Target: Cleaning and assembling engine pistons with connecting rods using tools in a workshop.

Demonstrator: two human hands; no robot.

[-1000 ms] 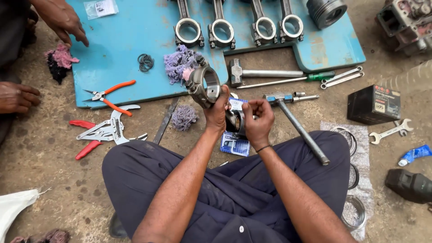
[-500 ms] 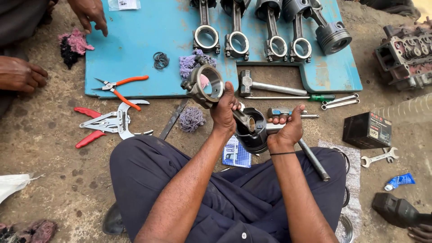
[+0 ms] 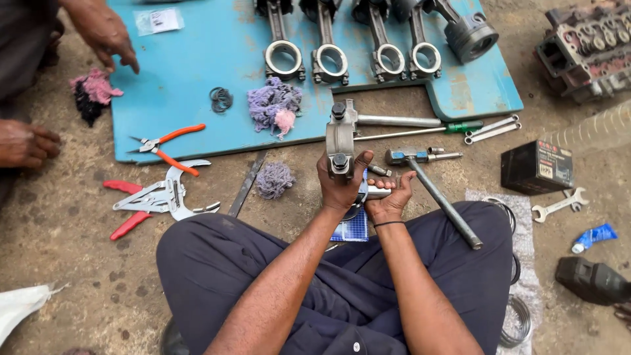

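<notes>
Head view, near to far. The person sits cross-legged on the concrete floor, dark trousers filling the bottom of the frame, both forearms running up to the middle.

Left hand grips the grey steel connecting-rod big end w/ its two bolts: fingers wrapped and pressed round the lower part, thumb on the right side. The piece stands above the fist, long axis near vertical in frame, pointing away from the body. Right hand sits just beside and touching the left, palm up, fingers curled round a short silver metal pin or shaft; can't tell how tight. Left hand is the nearer one to the rod piece, which lies up and slightly left of the right hand. A small blue-and-white packet lies under the hands, partly hidden.

Right of the hands: a long grey steel bar w/ blue head slants across the knee. Left, on the floor: red-handled ring pliers and a purple cotton-waste wad.

Further out: a light blue flat board carries orange-handled pliers, another purple waste clump and a row of four steel connecting rods. Far left, another person's hand hovers over the board edge; far right, a black box.
</notes>
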